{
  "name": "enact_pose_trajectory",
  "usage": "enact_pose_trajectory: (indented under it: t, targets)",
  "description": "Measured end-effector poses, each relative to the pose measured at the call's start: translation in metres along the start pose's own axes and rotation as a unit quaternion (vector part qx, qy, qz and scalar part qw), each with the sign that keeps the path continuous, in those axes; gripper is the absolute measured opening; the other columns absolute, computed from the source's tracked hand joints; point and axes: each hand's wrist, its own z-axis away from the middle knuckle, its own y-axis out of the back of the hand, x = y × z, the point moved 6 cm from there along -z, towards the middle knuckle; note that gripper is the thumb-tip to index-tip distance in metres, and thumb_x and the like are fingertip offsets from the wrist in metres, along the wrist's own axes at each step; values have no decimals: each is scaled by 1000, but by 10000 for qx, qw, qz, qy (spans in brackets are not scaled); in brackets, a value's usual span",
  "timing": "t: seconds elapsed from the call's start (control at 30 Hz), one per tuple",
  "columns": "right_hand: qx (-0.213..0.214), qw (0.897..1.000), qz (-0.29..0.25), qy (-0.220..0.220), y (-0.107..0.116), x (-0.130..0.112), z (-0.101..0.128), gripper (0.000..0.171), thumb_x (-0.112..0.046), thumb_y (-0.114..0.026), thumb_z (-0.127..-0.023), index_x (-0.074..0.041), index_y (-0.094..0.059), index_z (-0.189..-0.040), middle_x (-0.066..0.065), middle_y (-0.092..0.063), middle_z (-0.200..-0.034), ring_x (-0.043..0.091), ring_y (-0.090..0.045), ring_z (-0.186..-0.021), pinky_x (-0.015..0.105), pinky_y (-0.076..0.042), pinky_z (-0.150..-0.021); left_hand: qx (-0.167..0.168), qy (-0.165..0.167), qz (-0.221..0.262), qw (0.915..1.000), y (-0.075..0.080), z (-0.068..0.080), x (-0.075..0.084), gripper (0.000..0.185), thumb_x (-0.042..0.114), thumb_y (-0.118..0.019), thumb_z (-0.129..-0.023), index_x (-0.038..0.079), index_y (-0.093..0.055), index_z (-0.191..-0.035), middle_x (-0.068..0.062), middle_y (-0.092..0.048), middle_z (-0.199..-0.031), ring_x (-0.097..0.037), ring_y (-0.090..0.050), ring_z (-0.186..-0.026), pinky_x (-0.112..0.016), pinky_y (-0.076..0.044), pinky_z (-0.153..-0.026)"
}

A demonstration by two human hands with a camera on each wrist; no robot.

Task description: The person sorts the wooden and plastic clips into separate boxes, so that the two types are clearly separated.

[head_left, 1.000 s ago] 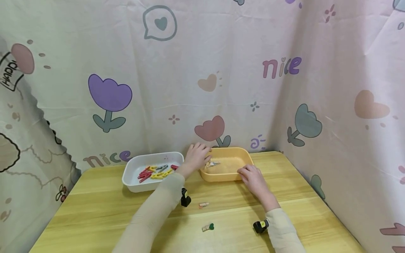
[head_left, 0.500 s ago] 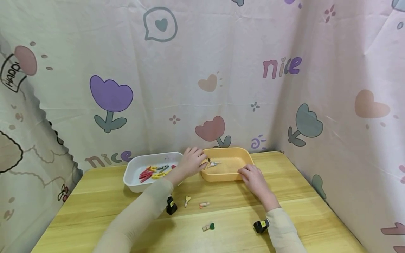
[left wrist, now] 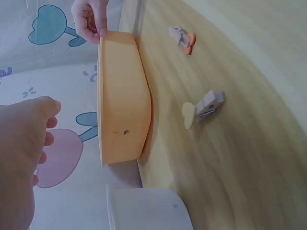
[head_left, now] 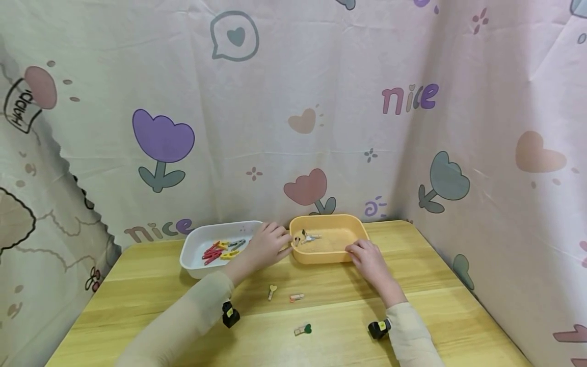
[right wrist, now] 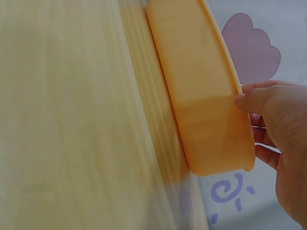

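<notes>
My right hand [head_left: 369,260] pinches the front right rim of a yellow-orange plastic basin [head_left: 321,258]; the right wrist view shows thumb outside and fingers inside the rim. Beside the basin's left end my left hand [head_left: 266,245] hovers over the right side of a white basin [head_left: 194,270], fingers loosely bent, holding nothing visible. Several small wooden clothespins [head_left: 312,238] lie in the yellow basin's left part. On the table are three more clothespins: one with a yellow heart [left wrist: 209,104], one with an orange heart [left wrist: 184,39] and one with a green heart [head_left: 302,330].
Red, yellow and grey plastic clothespins [head_left: 212,253] lie in the white basin, partly hidden behind the left arm. A printed curtain [head_left: 238,127] hangs behind and beside the wooden table [head_left: 261,346]. Each wrist carries a small black camera [head_left: 231,314].
My left hand has drawn back leftward from the yellow basin, and the clothespins inside show more fully. The yellow-heart clothespin came out from behind the left arm. My right hand stays put.
</notes>
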Motion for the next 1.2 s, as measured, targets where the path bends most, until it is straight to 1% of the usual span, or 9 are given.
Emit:
enact_pose_trajectory:
  t: [0.07, 0.17, 0.37, 0.6, 0.73, 0.93, 1.07, 1.17, 1.2]
  targets:
    - [29, 10000, 32, 3, -1, 1, 0, 14, -6, -75, -82, -13, -72, -94, 4, -63, -90, 24, -57, -84, 44, -45, -79, -155, 67, 71, 9998, 2, 4, 1, 22, 36, -75, -83, 18, -72, -95, 1, -67, -93, -20, -58, -91, -40, -46, -82]
    - [56, 10000, 73, -5, -1, 2, 1, 15, -6, -76, -82, -13, -72, -94, 4, -63, -90, 23, -57, -84, 43, -45, -78, -321, 124, 11, 9994, 4, 10, 1, 23, 38, -72, -85, 17, -72, -96, 1, -69, -97, -21, -59, -96, -40, -46, -85]
    - [-35, 9999, 11, -112, 0, 1, 1, 14, -6, -75, -82, -12, -72, -94, 4, -62, -90, 25, -57, -85, 44, -44, -79, -280, 48, -66, 9996, 7, 24, 3, 21, 38, -72, -85, 19, -72, -94, 1, -67, -94, -22, -59, -94, -41, -46, -86]
    - [13, 10000, 42, -85, 0, 0, 1, 14, -6, -75, -82, -12, -72, -95, 4, -62, -90, 23, -57, -85, 42, -43, -78, -383, 66, -92, 9992, 9, 42, 4, 20, 40, -72, -85, 22, -69, -91, 3, -66, -92, -20, -59, -92, -39, -47, -84]
    - [-9, 10000, 38, -85, 0, 0, 1, 14, -6, -75, -83, -12, -72, -95, 4, -62, -90, 24, -57, -85, 43, -44, -79, -376, 5, -93, 9992, 9, 53, 6, 21, 40, -74, -82, 22, -69, -90, 3, -65, -91, -20, -58, -94, -40, -47, -84]
    - [-94, 9999, 11, -119, 1, -2, 1, 14, -6, -75, -83, -12, -72, -96, 5, -62, -92, 25, -57, -87, 44, -44, -80, -632, -97, 46, 9979, 4, 67, 14, 20, 38, -74, -84, 21, -66, -90, 3, -62, -92, -19, -55, -93, -40, -47, -84]
    - [-82, 9999, 13, -112, 1, -3, 1, 13, -6, -75, -83, -12, -71, -95, 5, -62, -92, 25, -57, -86, 43, -43, -79, -523, -319, -46, 9981, 0, 75, 20, 22, 39, -75, -82, 21, -64, -87, 4, -60, -90, -18, -55, -90, -40, -47, -82]
    - [-55, 10000, 11, -78, 2, -3, 2, 13, -6, -74, -83, -12, -71, -95, 5, -62, -91, 25, -57, -86, 43, -43, -79, -532, -394, -28, 9978, -3, 80, 24, 24, 41, -75, -81, 21, -63, -84, 4, -59, -88, -17, -54, -89, -39, -45, -80]
    - [-48, 10000, 15, -73, 2, -3, 1, 13, -6, -74, -83, -12, -71, -95, 5, -62, -91, 25, -57, -86, 43, -43, -79, -585, -386, 8, 9975, -4, 82, 25, 23, 41, -74, -81, 21, -63, -83, 4, -59, -88, -17, -53, -89, -39, -45, -80]
